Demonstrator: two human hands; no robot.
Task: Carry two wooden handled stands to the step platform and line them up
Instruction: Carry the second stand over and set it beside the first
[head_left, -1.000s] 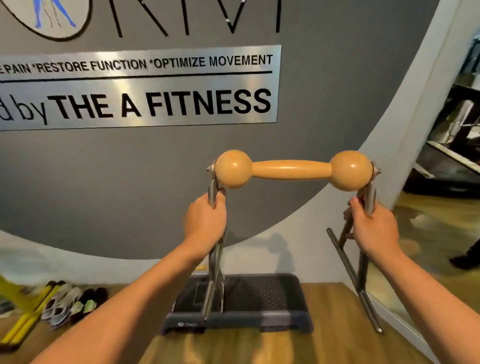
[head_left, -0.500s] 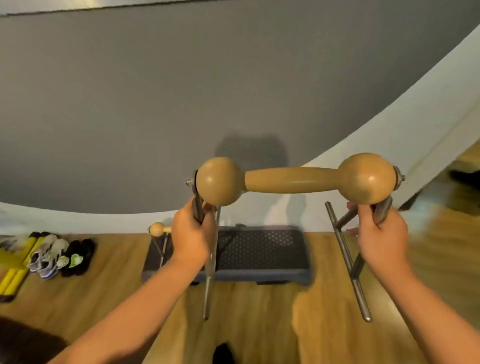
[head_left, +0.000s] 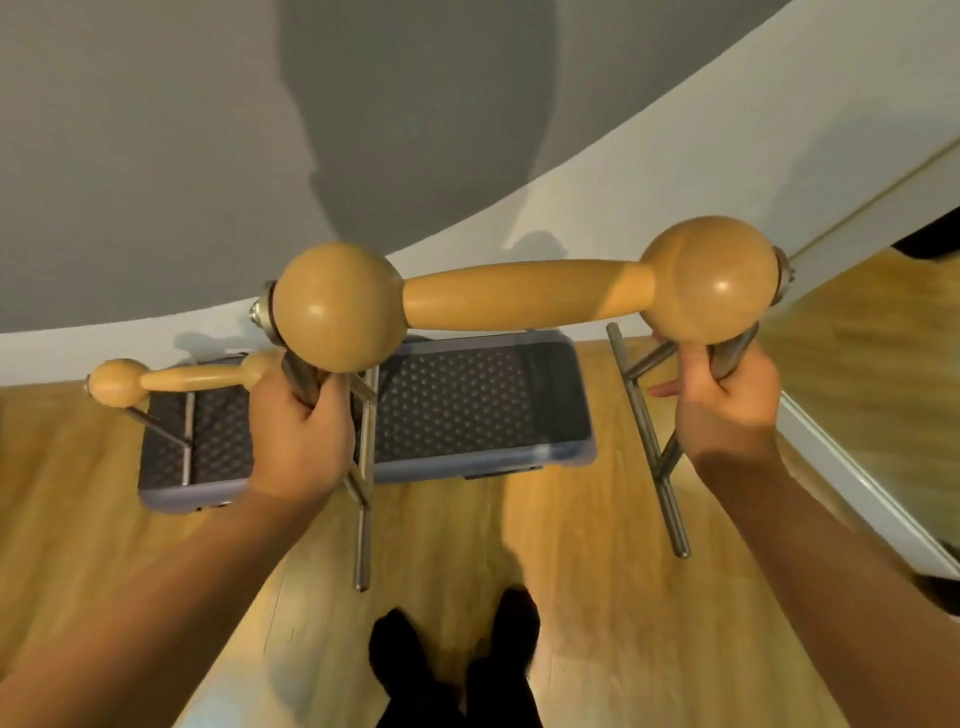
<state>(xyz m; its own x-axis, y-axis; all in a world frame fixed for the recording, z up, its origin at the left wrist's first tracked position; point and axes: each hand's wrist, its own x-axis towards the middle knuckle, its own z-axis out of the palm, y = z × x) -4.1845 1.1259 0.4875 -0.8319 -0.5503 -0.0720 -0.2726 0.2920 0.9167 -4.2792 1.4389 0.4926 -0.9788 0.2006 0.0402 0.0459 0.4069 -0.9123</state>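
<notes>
Two hands we recorded, both closed in full fists. Our left hand (head_left: 301, 431) was wrapped around the left metal upright of the held stand (head_left: 519, 299), just under its left wooden ball; our right hand (head_left: 727, 410) gripped the right upright under the right ball, with one finger sticking out loosely to the left.

Two wooden handled stands we counted. The held stand hung in the air in front of us, its wooden bar roughly level, tilted slightly up to the right, with a round knob at each end — two knobs, two metal legs, each ending in a straight foot bar that hung above the floor (head_left: 571, 545). Its left foot bar reached over the front edge of the step platform (head_left: 493, 405); its right foot bar hung to the right of the platform, clear of it.

The second stand (head_left: 176, 376) stood on the left end of the platform, smaller in view, its right knob partly hidden behind our left hand.

One step platform we noted: dark, with a studded top and a paler rim, set on the wooden floor against the base of the wall (head_left: 130, 182).

Two dark shoes (head_left: 457, 654) showed at the bottom edge.

Writing or brand marks: none legible to us — the platform's front rim was blurred.
</notes>
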